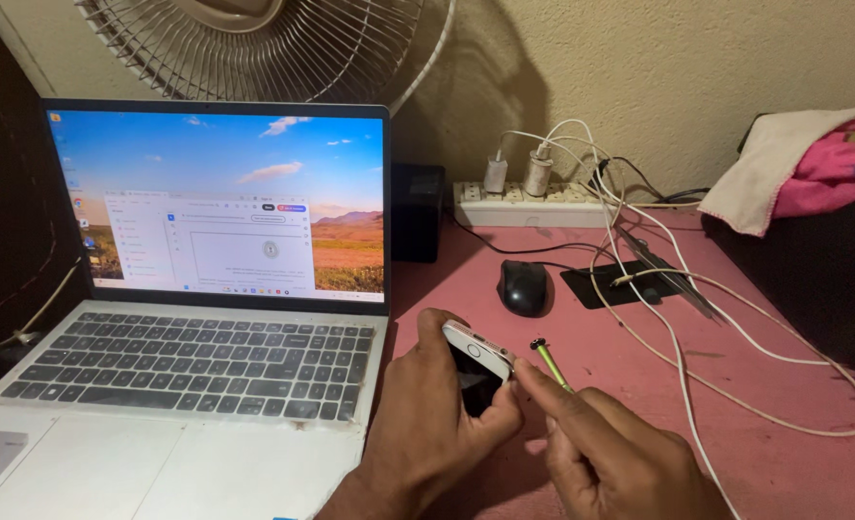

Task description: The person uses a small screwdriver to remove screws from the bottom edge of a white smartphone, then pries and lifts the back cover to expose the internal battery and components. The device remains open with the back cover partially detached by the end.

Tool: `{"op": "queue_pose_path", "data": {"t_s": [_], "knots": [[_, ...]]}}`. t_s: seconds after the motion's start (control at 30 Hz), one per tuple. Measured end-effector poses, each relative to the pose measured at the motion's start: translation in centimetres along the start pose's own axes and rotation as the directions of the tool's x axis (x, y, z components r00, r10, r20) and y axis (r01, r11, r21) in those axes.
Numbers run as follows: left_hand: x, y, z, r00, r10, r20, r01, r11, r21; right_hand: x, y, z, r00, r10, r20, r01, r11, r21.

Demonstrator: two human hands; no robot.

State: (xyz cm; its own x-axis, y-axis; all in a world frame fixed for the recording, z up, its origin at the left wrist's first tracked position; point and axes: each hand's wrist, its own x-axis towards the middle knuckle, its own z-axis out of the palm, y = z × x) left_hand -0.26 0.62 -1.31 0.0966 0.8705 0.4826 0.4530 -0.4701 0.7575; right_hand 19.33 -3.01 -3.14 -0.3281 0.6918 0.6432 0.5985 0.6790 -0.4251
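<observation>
The left hand [437,424] wraps around a white-edged smartphone [478,358], held tilted just above the pink surface [793,462], near the laptop's [196,318] right front corner. The right hand [620,457] pinches a thin yellow-green screwdriver [550,364], its forefinger stretched out to touch the phone's top edge. The phone looks light, stiff and rather slippery, with fragile glass; gripping its side edges seems safest. The screwdriver is slim and light, best held along its shaft. Farther off lie a black mouse [524,287], a white power strip [529,204] and trailing white cables [697,376].
</observation>
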Motion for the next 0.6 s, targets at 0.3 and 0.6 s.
{"op": "queue_pose_path", "data": {"t_s": [0.3, 0.6], "knots": [[0.2, -0.1, -0.2, 0.999, 0.041, 0.012, -0.042, 0.999, 0.028, 0.6, 0.2, -0.8, 0.999, 0.000, 0.034, -0.001, 1.000, 0.019], [0.5, 0.2, -0.5, 0.995, -0.051, 0.088, 0.045, 0.997, 0.068, 0.7, 0.3, -1.3, 0.997, 0.030, 0.070, -0.032, 0.999, 0.024]]}}
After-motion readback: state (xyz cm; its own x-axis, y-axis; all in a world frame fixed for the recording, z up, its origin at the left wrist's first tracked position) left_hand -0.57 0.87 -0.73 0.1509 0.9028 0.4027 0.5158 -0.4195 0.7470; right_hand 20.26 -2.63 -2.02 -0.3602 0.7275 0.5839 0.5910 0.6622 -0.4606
